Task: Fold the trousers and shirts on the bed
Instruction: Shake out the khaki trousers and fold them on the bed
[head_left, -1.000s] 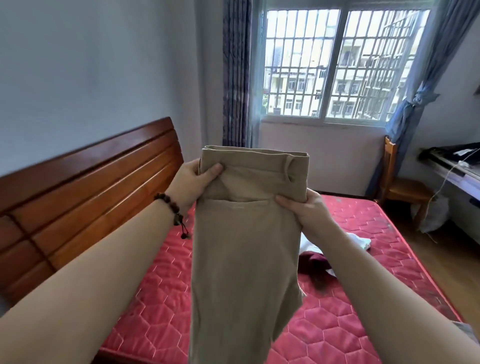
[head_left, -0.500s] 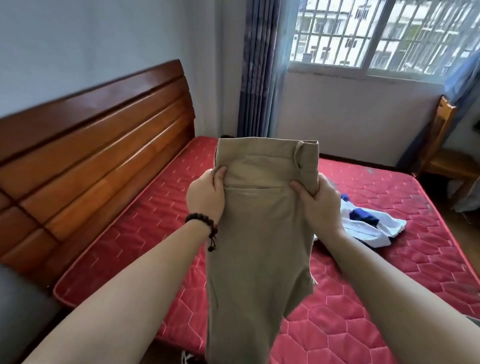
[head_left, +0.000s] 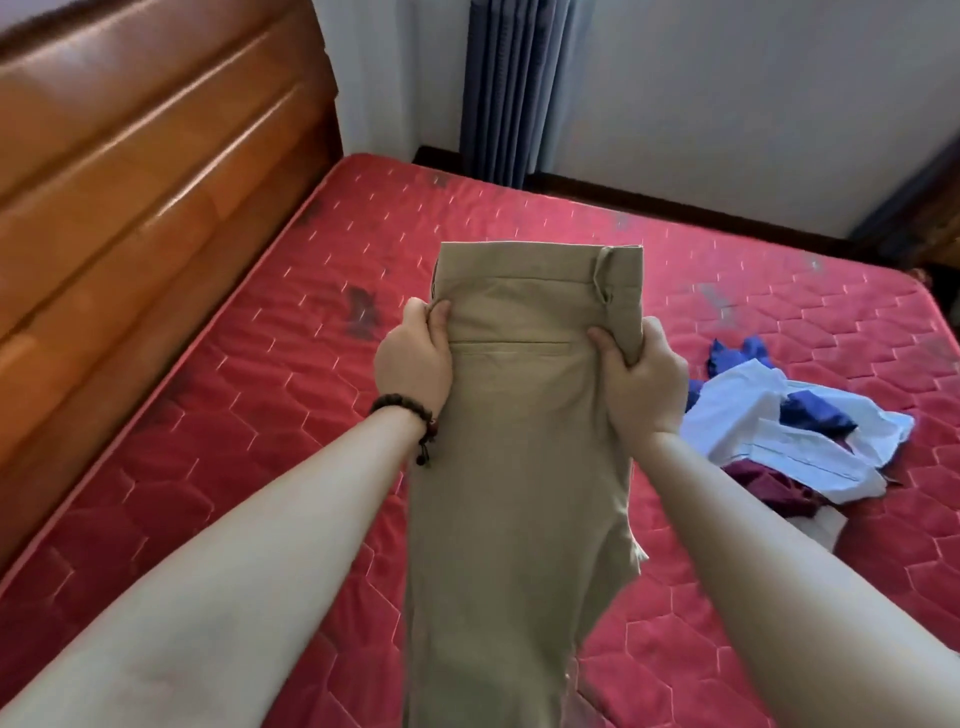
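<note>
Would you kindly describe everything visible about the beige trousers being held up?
The beige trousers look like plain woven cotton, doubled lengthwise, waistband uppermost with a belt loop and a welt pocket showing. They hang upright above the red mattress, legs dropping out of view below. The left hand and right hand each grip a side edge just under the waistband.

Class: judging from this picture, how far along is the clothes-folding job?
Done: no folded pile is visible. In hand: the trousers, halved lengthwise, held up near the waistband by the left hand and right hand. Left: folding them down, then the crumpled shirts on the bed.
</note>
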